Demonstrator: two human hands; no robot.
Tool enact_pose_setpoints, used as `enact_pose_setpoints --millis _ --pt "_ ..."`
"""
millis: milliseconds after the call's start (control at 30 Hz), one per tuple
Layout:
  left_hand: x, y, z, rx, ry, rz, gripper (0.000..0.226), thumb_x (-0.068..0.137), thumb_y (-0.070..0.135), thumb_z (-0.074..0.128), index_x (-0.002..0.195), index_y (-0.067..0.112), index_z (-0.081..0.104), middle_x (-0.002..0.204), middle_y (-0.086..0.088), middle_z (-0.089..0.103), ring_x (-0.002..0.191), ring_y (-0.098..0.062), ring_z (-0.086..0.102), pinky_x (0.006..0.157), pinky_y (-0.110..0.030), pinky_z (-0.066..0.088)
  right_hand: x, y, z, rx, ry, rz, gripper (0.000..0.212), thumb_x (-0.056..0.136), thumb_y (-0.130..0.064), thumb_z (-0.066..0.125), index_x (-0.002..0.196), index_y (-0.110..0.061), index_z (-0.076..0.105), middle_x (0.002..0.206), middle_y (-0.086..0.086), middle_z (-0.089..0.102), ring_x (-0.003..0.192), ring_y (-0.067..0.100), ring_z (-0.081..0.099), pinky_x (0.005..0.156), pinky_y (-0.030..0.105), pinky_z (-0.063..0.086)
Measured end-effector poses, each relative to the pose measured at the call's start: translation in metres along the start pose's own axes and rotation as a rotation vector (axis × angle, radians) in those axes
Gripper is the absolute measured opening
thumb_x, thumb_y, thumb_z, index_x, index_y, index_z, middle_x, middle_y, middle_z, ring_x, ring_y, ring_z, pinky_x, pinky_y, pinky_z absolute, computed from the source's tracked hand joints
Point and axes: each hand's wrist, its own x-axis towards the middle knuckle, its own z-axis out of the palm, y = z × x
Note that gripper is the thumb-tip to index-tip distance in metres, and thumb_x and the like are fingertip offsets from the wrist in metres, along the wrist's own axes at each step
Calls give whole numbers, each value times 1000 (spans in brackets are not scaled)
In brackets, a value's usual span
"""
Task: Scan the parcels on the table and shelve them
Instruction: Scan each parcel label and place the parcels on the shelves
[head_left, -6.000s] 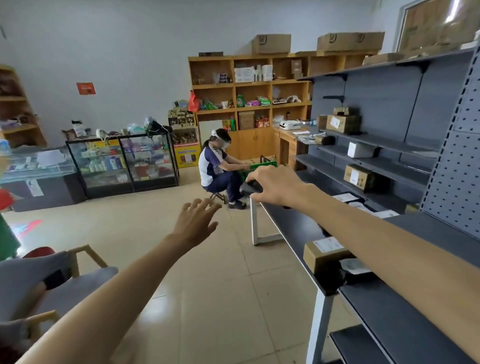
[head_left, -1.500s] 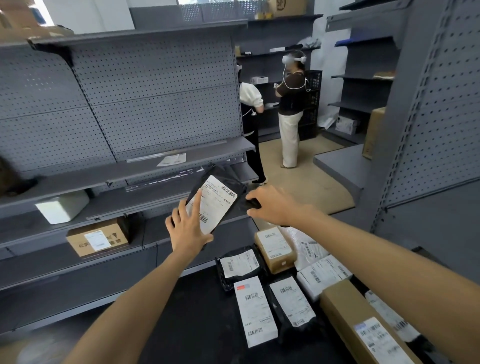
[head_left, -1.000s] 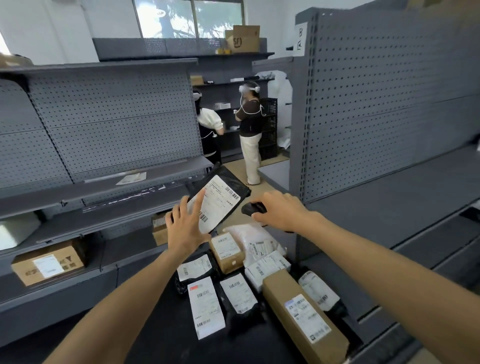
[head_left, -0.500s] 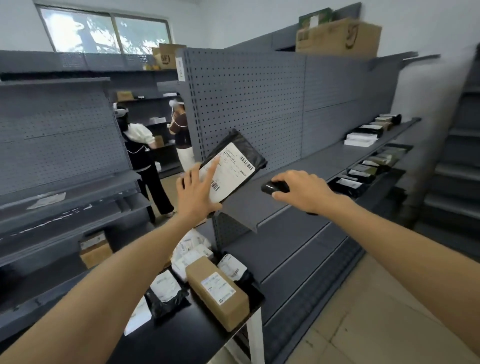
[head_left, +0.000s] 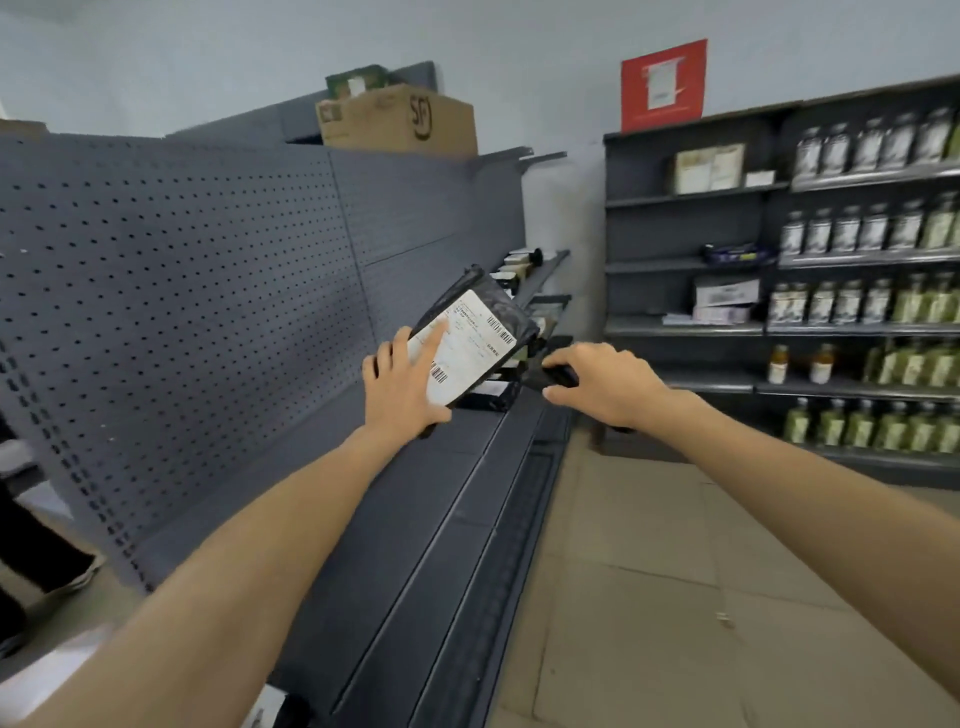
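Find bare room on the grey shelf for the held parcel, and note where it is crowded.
Free: the shelf from its near end up to the left hand, between the pegboard and its front edge. Crowded: the far end, where other parcels lie past the held parcel. The right hand with the scanner hangs beyond that edge.

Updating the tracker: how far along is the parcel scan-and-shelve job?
Done: some parcels already lie on the grey shelf. In hand: left hand holds a black parcel, label showing; right hand grips the scanner beside it. Left: shelving this one; the table is out of view, so the rest is unknown.
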Motion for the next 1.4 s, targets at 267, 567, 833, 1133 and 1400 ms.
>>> enact_pose_setpoints --millis 267,567,833,1133,1400 --pt "158 20 93 -58 10 109 131 54 56 87 156 38 6 149 -10 25 128 -32 36 109 -51 28 155 48 -4 -49 77 48 47 93 -47 60 137 -31 56 132 3 60 116 35 58 92 45 47" --pt "295 67 216 -90 -54 173 135 56 55 87 155 42 -4 155 -11 17 135 -32 31 113 -52 27 295 157 38 -12 44 155 44 93 -45 61 133 -26 59 127 5 62 111 33 60 91 43 48" --pt "415 113 319 -74 -133 37 130 61 57 84 155 42 -4 158 -14 14 139 -36 27 113 -54 23 443 285 71 196 -39 144 52 91 -45 65 137 -21 60 137 5 60 123 29 57 101 40 46" --pt "535 138 391 -37 -232 -242 121 68 52 79 153 46 -6 159 -13 12 141 -38 23 114 -56 19 634 379 84 144 -123 -85 52 93 -45 64 138 -20 58 136 6 61 122 28 57 94 38 46" --pt "563 76 441 48 -312 -593 119 70 58 77 153 47 -7 157 -15 16 134 -39 30 109 -54 25 762 339 142 134 -248 -428 46 93 -44 63 132 -21 60 133 4 59 119 29 55 90 42 49"
